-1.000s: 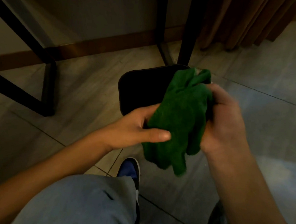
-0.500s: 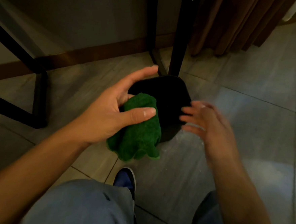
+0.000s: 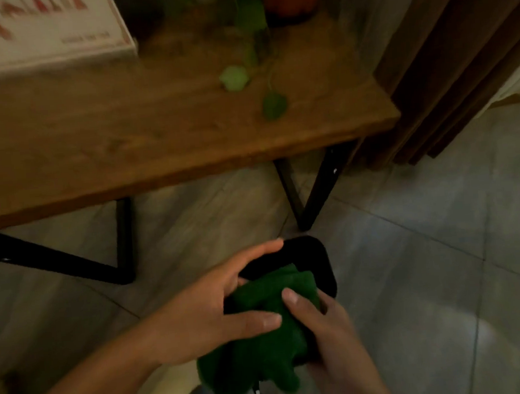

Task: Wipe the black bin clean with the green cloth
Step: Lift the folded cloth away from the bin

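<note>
The black bin (image 3: 315,260) stands on the tiled floor just in front of a table leg, only its rounded far rim showing. The green cloth (image 3: 263,344) is bunched over the bin's near side and hangs down below my hands. My left hand (image 3: 211,311) lies on the cloth's left side, thumb pressed across it, fingers reaching along the bin's rim. My right hand (image 3: 326,330) grips the cloth from the right, its thumb on top of the fabric.
A wooden table (image 3: 162,136) with black metal legs (image 3: 317,193) stands right behind the bin, carrying a white sign (image 3: 41,30) and a trailing green plant (image 3: 252,59). Brown curtains (image 3: 458,60) hang at the right. Grey floor tiles (image 3: 441,261) lie around the bin.
The view has tilted up, so the table top now shows. My right hand, empty and apart from the cloth half a second ago, has come back and taken hold of the cloth beside my left hand.
</note>
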Tool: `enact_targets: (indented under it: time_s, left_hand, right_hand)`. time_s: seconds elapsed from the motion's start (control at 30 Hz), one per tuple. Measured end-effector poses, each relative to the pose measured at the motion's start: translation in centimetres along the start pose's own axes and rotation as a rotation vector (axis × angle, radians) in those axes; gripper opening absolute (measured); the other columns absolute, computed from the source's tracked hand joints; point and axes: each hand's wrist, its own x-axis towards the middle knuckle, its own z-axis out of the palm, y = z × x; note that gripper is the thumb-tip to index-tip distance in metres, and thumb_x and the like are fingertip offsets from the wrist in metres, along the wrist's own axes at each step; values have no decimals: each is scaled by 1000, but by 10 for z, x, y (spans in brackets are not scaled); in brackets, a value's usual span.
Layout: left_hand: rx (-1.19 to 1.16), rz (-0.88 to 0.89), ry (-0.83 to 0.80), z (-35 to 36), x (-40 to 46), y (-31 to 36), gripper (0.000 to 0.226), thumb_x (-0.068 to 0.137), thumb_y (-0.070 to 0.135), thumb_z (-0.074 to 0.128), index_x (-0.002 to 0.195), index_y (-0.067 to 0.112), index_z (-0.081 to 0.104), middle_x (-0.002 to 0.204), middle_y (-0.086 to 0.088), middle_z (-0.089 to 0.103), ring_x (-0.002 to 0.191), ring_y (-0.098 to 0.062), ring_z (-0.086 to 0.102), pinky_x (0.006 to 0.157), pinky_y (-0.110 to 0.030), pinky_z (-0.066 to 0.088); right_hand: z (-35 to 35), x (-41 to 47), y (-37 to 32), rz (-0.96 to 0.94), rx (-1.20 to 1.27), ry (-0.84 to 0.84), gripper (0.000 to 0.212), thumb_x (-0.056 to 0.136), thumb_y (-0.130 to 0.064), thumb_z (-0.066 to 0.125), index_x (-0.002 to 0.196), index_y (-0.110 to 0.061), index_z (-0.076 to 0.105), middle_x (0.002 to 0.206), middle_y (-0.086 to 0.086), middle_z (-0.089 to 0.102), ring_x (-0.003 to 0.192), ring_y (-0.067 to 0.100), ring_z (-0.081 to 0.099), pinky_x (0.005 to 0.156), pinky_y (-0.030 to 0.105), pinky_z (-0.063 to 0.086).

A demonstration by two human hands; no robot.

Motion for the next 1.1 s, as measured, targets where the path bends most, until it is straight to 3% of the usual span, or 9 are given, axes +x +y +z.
enact_targets:
  time_s: [0.1,0.2,0.27,0.37,0.5,0.7,0.83,1.0,1.1]
  left_hand:
    - [43,-73,61,-21,-21,47,73,83,21,79,140,49,44,108,6,74,103,-16,72,84,-28,59]
    - [49,-86,161,-53,-38,87,63,77,33,84,130,51,55,102,-1,74,97,-18,73,82,-31,60]
    - [-58,-85,251,-74,-49,106,60,70,48,87,125,47,62,107,-2,73,103,-22,72,86,-36,60]
    - [-373,-47,321,-88,-55,124,79,55,62,89,127,40,65,125,-1,70,120,-25,65,89,-38,58]
    - [-627,58,286,-102,-45,167,85,59,46,93,136,33,59,136,-2,64,126,-23,61,94,-36,56]
    - [-657,129,563,-131,-10,212,55,81,7,68,132,25,63,124,-4,70,114,-23,68,89,-36,59]
    - [-675,156,691,-152,10,219,56,78,7,70,131,25,63,129,-7,67,114,-26,68,81,-34,60]
    - [-528,77,805,-188,46,206,52,83,13,76,127,36,64,134,-4,60,119,-26,64,98,-47,55]
    - [-383,-5,832,-208,65,193,50,89,14,73,130,39,60,129,5,60,116,-17,61,94,-37,56]
  right_hand:
    - [41,-18,-52,6,-87,-26,71,48,-44,102,106,-9,80,112,25,75,106,40,74,85,45,61]
    - [92,-31,-97,24,-116,-23,55,62,-39,93,107,-10,80,113,24,76,107,38,74,84,42,61]
    - [124,-34,-126,34,-100,-17,58,61,-43,95,108,-13,80,114,21,76,108,37,74,87,46,61]
    - [159,-30,-165,40,-49,58,47,70,-35,90,109,-13,79,114,19,77,107,39,74,94,55,58]
    - [194,-2,-210,5,-49,67,48,77,-30,74,121,-12,72,118,15,77,106,34,75,86,50,61]
    - [213,47,-253,-73,-43,63,47,81,-26,73,128,-17,70,120,10,77,109,31,75,86,51,61]
    - [214,90,-268,-63,-70,73,51,78,-24,77,128,-15,69,122,11,76,110,30,74,88,49,61]
    - [210,157,-279,0,-203,71,35,92,-18,75,125,-13,69,121,13,75,107,31,75,87,49,62]
    - [202,194,-271,31,-290,138,34,89,-21,80,121,-18,71,120,10,76,106,32,75,92,52,61]
